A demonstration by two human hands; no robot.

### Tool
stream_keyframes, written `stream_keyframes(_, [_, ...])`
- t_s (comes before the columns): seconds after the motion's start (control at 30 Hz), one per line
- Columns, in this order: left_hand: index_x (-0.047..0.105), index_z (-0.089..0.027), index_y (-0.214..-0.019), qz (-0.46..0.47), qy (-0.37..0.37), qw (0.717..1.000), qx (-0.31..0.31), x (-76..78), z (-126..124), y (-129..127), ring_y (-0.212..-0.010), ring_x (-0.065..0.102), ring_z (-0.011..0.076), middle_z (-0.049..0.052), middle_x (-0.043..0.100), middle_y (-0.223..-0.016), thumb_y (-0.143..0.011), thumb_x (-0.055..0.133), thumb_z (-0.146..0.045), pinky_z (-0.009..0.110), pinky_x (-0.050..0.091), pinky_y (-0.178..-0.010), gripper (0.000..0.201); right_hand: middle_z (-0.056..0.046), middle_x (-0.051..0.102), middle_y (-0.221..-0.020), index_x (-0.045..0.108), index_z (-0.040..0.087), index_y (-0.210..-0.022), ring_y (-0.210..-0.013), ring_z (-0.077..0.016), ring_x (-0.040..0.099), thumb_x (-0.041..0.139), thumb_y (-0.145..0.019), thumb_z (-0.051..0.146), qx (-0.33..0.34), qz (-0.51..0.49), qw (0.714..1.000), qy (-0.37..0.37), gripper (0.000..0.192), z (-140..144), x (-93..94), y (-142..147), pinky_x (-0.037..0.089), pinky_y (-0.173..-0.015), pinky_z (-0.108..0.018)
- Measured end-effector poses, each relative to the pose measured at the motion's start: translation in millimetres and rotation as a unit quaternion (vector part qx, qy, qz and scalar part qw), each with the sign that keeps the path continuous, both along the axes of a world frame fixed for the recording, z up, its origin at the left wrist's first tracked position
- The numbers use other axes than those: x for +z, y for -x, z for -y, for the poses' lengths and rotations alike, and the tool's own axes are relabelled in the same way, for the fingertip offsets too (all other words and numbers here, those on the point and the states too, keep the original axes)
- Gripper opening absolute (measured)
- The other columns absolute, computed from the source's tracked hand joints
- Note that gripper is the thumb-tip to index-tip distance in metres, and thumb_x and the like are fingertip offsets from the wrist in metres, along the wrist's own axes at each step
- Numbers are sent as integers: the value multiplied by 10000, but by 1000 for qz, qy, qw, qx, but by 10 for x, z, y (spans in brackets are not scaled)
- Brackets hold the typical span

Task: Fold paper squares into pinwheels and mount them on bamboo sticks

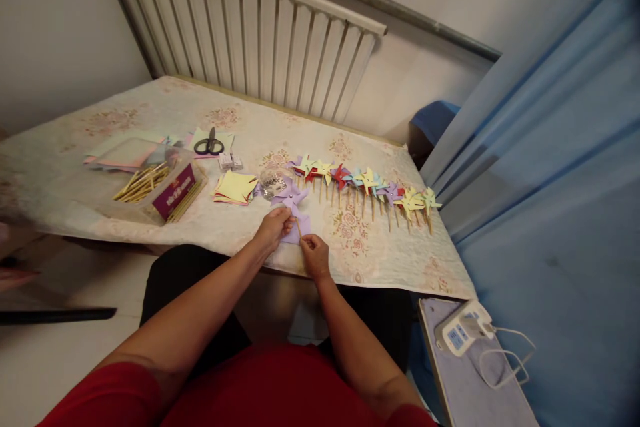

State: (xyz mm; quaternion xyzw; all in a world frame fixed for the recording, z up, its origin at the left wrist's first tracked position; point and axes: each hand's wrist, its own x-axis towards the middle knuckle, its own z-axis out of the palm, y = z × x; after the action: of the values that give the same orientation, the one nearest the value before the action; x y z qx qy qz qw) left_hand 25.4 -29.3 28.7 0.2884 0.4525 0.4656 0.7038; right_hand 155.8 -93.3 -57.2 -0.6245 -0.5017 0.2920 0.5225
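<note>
Head view: my left hand point(273, 227) has its fingers pinched on a purple pinwheel point(291, 199) at the near edge of the desk point(210, 227). My right hand point(315, 255), just beside it, has its fingers closed on the wooden stick point(299, 225) under the pinwheel; purple paper point(300, 230) lies beneath. Row of finished pinwheels point(367, 181) runs to the right, approx. parallel to the desk edge. Yellow paper stack point(234, 187), stick box point(160, 190) and scissors point(209, 144) sit to the left, well apart from both hands.
</note>
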Motion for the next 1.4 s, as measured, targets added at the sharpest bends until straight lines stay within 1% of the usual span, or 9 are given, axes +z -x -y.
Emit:
stream_keyframes(0.2, [568,-141,-803,-15,-5,1000,0,9,2,-4,-456,483,41,0,616,-647,-807,665,-252,142,366,-437,147,-9,681,-725,685,213,-761,-666,-165,592,587,-751,335,-2,4,1000,-7,158,1,1,-2,477,-657,-280])
stream_keyframes(0.37, [580,-135,-814,-22,-6,1000,-2,-50,21,25,-473,494,49,11,625,-664,-784,686,-310,159,382,-464,206,-7,679,-721,688,211,-769,-658,-163,588,588,-753,333,-2,4,1000,-4,159,1,-12,-6,476,-648,-277])
stream_keyframes(0.5, [600,-126,-812,-34,-32,999,-27,-109,52,36,-465,470,43,0,619,-661,-701,736,-295,166,352,-468,244,-15,685,-740,687,208,-779,-677,-168,601,585,-760,343,1,9,1000,-6,170,2,-7,-6,479,-665,-280])
stream_keyframes(0.6, [609,-124,-781,-53,-49,996,-47,-128,76,17,-456,451,39,-21,594,-637,-659,731,-251,174,337,-474,215,-13,683,-730,684,211,-779,-673,-170,603,586,-757,349,1,4,1000,-3,170,7,18,-4,481,-657,-278])
stream_keyframes(0.77, [626,-130,-793,-78,-37,995,-42,-126,96,-4,-466,459,54,-22,596,-640,-661,719,-268,194,336,-483,212,-5,682,-710,683,213,-765,-663,-172,609,598,-739,347,6,-12,1000,-3,160,19,58,-3,491,-647,-279])
stream_keyframes(0.93, [621,-129,-794,-77,-42,995,-42,-145,106,-3,-473,458,55,-24,590,-643,-659,706,-246,198,328,-482,197,-8,685,-720,683,213,-769,-676,-173,610,595,-741,346,4,-12,1000,-2,161,18,41,-5,491,-662,-284])
stream_keyframes(1.13, [531,-164,-677,-85,-50,994,-50,-164,152,-117,-439,417,59,-61,492,-532,-660,711,-243,201,303,-470,197,-12,681,-714,678,211,-756,-660,-174,606,601,-733,357,19,-22,1000,1,166,35,77,0,486,-657,-288])
stream_keyframes(1.23, [505,-175,-648,-93,-63,992,-61,-151,170,-160,-428,407,65,-57,481,-495,-678,676,-238,205,301,-474,185,-12,678,-713,678,205,-756,-661,-173,600,620,-726,367,29,-37,999,2,174,55,113,2,480,-656,-284])
stream_keyframes(1.4, [551,-166,-674,-109,-107,985,-74,-113,175,-116,-459,438,79,-33,532,-528,-680,662,-256,222,325,-502,144,6,646,-680,672,198,-741,-640,-154,563,630,-751,384,42,-61,997,7,192,82,161,-12,451,-644,-264])
